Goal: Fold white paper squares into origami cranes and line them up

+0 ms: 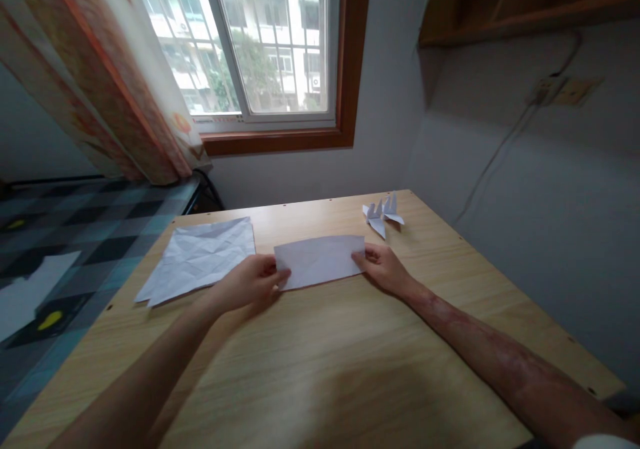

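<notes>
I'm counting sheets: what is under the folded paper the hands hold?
Around the folded paper, held by the left hand and right hand, only bare table shows. Whether anything lies beneath it is covered. The creased sheets lie apart, to its left.

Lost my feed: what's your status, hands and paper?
Left hand and right hand pinch opposite ends of the folded sheet, flat on the table. Nothing in the way.

- A folded paper (320,259) lies mid-table (350,355), held at each end between the hands.
- A creased sheet (200,257) lies to its left.
- A paper crane (383,214) sits behind, to its right.
</notes>
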Tool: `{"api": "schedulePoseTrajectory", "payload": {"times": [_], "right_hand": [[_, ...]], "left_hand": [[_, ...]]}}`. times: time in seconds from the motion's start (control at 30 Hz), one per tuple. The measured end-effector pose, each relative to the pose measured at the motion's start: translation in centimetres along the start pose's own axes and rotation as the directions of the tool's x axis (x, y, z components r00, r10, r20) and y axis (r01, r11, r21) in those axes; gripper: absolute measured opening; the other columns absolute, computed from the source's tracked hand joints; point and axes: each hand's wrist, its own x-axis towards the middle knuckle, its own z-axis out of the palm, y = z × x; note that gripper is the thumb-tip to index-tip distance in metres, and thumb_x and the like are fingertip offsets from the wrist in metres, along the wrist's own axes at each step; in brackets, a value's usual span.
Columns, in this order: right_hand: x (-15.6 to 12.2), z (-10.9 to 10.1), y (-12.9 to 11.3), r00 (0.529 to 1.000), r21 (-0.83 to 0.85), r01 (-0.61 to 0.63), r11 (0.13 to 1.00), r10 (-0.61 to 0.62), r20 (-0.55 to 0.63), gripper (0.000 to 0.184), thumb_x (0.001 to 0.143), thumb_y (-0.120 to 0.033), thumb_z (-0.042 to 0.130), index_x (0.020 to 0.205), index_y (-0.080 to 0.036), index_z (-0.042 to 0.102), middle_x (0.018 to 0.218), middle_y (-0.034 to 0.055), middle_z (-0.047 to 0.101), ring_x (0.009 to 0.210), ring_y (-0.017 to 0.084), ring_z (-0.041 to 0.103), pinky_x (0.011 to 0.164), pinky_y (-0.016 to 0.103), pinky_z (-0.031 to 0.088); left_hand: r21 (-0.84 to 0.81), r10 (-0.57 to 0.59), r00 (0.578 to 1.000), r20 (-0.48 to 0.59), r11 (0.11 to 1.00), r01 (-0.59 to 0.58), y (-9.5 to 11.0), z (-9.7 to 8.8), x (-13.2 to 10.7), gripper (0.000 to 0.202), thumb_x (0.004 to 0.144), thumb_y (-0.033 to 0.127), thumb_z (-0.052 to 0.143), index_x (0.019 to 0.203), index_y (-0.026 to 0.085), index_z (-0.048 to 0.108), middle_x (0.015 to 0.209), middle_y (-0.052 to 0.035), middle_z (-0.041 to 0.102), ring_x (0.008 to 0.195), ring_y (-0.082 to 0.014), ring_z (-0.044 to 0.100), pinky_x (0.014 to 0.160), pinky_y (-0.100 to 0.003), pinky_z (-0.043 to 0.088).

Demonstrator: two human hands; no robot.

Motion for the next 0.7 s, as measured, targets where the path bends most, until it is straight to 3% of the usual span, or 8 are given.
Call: {"api": "schedulePoseTrajectory", "payload": {"times": [0.07,0.2,0.27,0.33,0.4,0.5,0.6,0.7], "right_hand": [[0.1,0.2,0.6,1.000,0.061,-0.008,0.998,0.008,-0.012,0.028,0.101,-0.040,0.069,0.123,-0.022,0.072,0.112,0.0064,0.080,0.098,0.026,0.077,0.091,0.040,0.066],[0.2,0.4,1.3,0.992,-0.113,0.022,0.993,-0.035,-0.120,0.071,0.086,-0.024,0.078,0.153,-0.023,0.053,0.137,0.0132,0.071,0.100,0.024,0.075,0.094,0.042,0.066],[0.3,0.2,1.1,0.983,-0.230,0.085,0.970,-0.119,-0.140,0.084,0.085,-0.022,0.078,0.162,-0.023,0.046,0.149,0.0166,0.064,0.117,0.029,0.072,0.107,0.048,0.062],[0.3,0.0,0.8,0.966,-0.347,0.178,0.921,-0.231,-0.118,0.085,0.087,-0.021,0.077,0.165,-0.024,0.044,0.160,0.0172,0.058,0.141,0.034,0.061,0.124,0.055,0.051],[0.3,-0.2,0.4,0.954,-0.439,0.247,0.864,-0.296,-0.047,0.073,0.091,-0.020,0.074,0.161,-0.024,0.053,0.169,0.0155,0.053,0.158,0.035,0.048,0.134,0.058,0.038],[0.2,-0.1,0.0,0.959,-0.506,0.282,0.815,-0.261,0.113,0.048,0.100,-0.020,0.066,0.148,-0.025,0.069,0.170,0.0127,0.055,0.160,0.033,0.048,0.134,0.059,0.036],[-0.2,0.0,-0.5,0.957,-0.550,0.278,0.787,-0.177,0.231,0.047,0.107,-0.030,0.063,0.153,-0.026,0.067,0.166,0.0127,0.060,0.157,0.032,0.053,0.131,0.061,0.038],[-0.5,0.1,-1.0,0.951,-0.582,0.296,0.758,-0.176,0.254,0.061,0.102,-0.044,0.074,0.157,-0.022,0.064,0.167,0.0162,0.059,0.157,0.036,0.053,0.131,0.059,0.038]], "left_hand": [[0.063,-0.030,0.997,-0.067,0.997,0.034,-0.3,0.8,0.3,0.040,0.096,0.056,0.060,0.076,0.022,0.067,0.069,-0.0017,0.069,0.066,-0.0203,0.063,0.060,-0.029,0.040],[0.302,-0.091,0.967,-0.237,0.939,0.163,-0.2,2.3,0.3,0.031,0.093,0.050,0.069,0.079,0.024,0.059,0.071,-0.0011,0.068,0.066,-0.0219,0.063,0.061,-0.031,0.037],[0.408,-0.045,0.942,-0.332,0.894,0.186,0.1,2.9,0.1,0.025,0.092,0.045,0.073,0.087,0.024,0.060,0.079,-0.0032,0.071,0.072,-0.0250,0.067,0.066,-0.034,0.044],[0.508,0.095,0.921,-0.379,0.853,0.121,0.3,3.4,0.1,0.018,0.094,0.038,0.073,0.097,0.023,0.063,0.097,-0.0081,0.076,0.089,-0.0302,0.072,0.080,-0.041,0.054],[0.568,0.257,0.913,-0.317,0.822,-0.034,0.0,3.8,0.2,0.017,0.099,0.030,0.066,0.115,0.022,0.068,0.126,-0.0124,0.078,0.116,-0.0340,0.072,0.102,-0.050,0.056],[0.558,0.407,0.907,-0.109,0.780,-0.283,-1.0,4.2,0.5,0.039,0.107,0.020,0.051,0.142,0.025,0.066,0.160,-0.0089,0.066,0.149,-0.0311,0.060,0.126,-0.054,0.047],[0.498,0.433,0.901,0.025,0.776,-0.387,-1.9,4.2,0.4,0.047,0.111,0.029,0.053,0.157,0.027,0.060,0.167,-0.0094,0.061,0.156,-0.0301,0.055,0.133,-0.055,0.041],[0.462,0.428,0.903,0.036,0.794,-0.394,-2.2,4.1,0.2,0.063,0.106,0.050,0.066,0.163,0.025,0.056,0.169,-0.0136,0.058,0.157,-0.0337,0.055,0.132,-0.054,0.045]]}}
